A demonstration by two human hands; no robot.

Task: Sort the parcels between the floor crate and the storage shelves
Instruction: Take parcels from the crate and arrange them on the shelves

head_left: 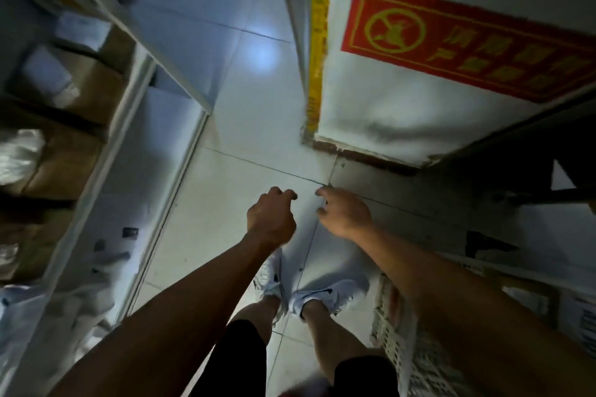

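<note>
I look straight down at the tiled floor. My left hand (271,216) hangs over the floor with fingers loosely curled and nothing in it. My right hand (345,211) is beside it, a short gap apart, fingers half spread and empty. A white lattice floor crate (396,342) stands at the lower right, partly behind my right forearm, with a cardboard parcel (529,296) in it. The storage shelves (106,151) run down the left side, holding brown cardboard boxes (64,158) and white bagged parcels (19,155).
A white pillar (403,100) with a red warning sign (451,39) and a yellow strip stands ahead on the right. My feet in white shoes (325,295) stand between shelves and crate. White plastic bags (48,309) lie at the shelf's lower left. A dark shelf leg (516,184) is at right.
</note>
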